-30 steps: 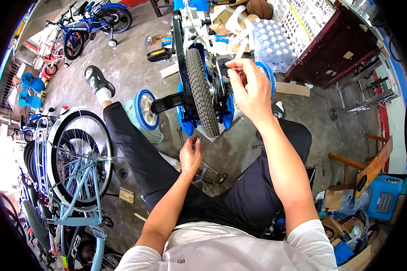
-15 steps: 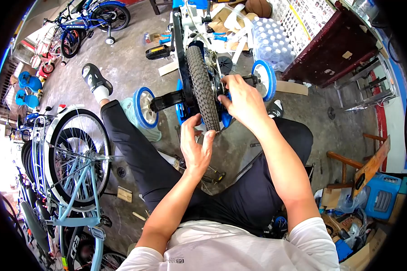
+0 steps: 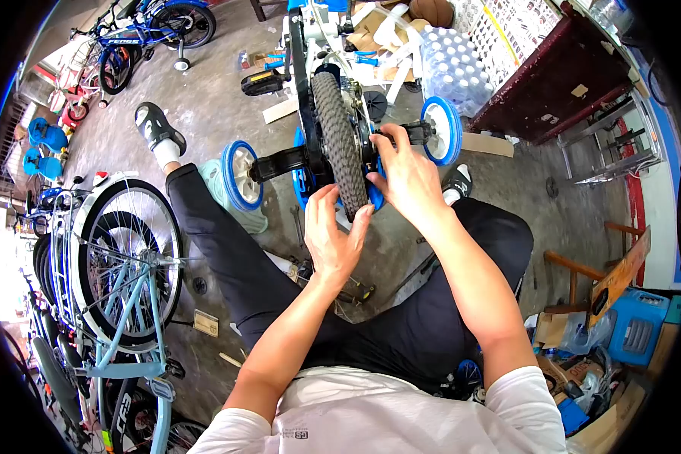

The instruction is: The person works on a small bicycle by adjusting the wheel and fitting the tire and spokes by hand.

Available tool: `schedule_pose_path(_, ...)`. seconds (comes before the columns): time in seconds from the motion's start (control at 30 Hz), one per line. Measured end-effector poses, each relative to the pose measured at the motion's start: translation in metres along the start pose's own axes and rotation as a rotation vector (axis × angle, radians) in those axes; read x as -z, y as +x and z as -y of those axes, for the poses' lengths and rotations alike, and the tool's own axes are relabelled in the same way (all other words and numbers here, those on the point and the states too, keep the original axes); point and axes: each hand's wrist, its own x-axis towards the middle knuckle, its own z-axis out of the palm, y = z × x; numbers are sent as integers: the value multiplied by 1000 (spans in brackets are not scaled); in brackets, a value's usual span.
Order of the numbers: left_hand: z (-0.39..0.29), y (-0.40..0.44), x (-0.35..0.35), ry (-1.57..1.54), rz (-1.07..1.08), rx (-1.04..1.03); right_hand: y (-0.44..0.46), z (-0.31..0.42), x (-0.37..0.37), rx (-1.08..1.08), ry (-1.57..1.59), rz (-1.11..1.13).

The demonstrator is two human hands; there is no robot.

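A small bicycle (image 3: 298, 76) stands upside down in front of me, its knobby rear tire (image 3: 336, 129) pointing towards me. My left hand (image 3: 337, 240) straddles the tire's near end, fingers at its left side and thumb at its right edge. Beside the wheel's right side is my right hand (image 3: 408, 178), with curved fingers near the hub and the thumb held apart below them. What its fingertips touch is partly hidden. Training wheels with blue rims flank the tire, a left one (image 3: 242, 175) and a right one (image 3: 441, 130), each on a black bracket.
A light-blue bicycle (image 3: 132, 287) lies close on my left, and a blue child's bicycle (image 3: 140, 45) stands at the back left. Wrapped bottles (image 3: 454, 72) and cardboard lie beyond the wheel. Tools (image 3: 356, 293) are on the floor between my legs. A blue case (image 3: 637, 325) sits at right.
My left hand has moved up and slightly right onto the tire's end, its thumb now against the tire edge. The right hand stays beside the hub, shifting only slightly.
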Motion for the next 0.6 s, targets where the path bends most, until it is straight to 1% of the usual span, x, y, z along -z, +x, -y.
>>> schedule_pose_path(0.1, 28, -27, -13, 61, 54, -64, 0, -2, -1, -12, -18, 1)
schedule_pose_path(0.13, 35, -37, -17, 110, 113, -27, 0, -5, -4, -9, -36, -8)
schedule_pose_path(0.17, 51, -48, -25, 224, 174, 24, 0, -5, -5, -15, -38, -17)
schedule_pose_path(0.23, 88, -78, -37, 312, 332, 210, 1, -8, -6, -7, -14, -42)
schedule_pose_path(0.27, 93, -88, -34, 309, 339, 207, 0, -10, -7, 1, -19, -57)
schedule_pose_path(0.33, 98, -103, -25, 283, 583, 427, -1, -12, -8, 4, -15, -69)
schedule_pose_path(0.37, 101, -107, -23, 287, 586, 429, -1, -13, -9, 16, -11, -87)
schedule_pose_path(0.43, 105, -109, -19, 286, 706, 504, -1, -14, -11, 16, -5, -81)
schedule_pose_path(0.6, 111, -102, -21, 272, 695, 497, -1, -18, -13, 4, -21, -58)
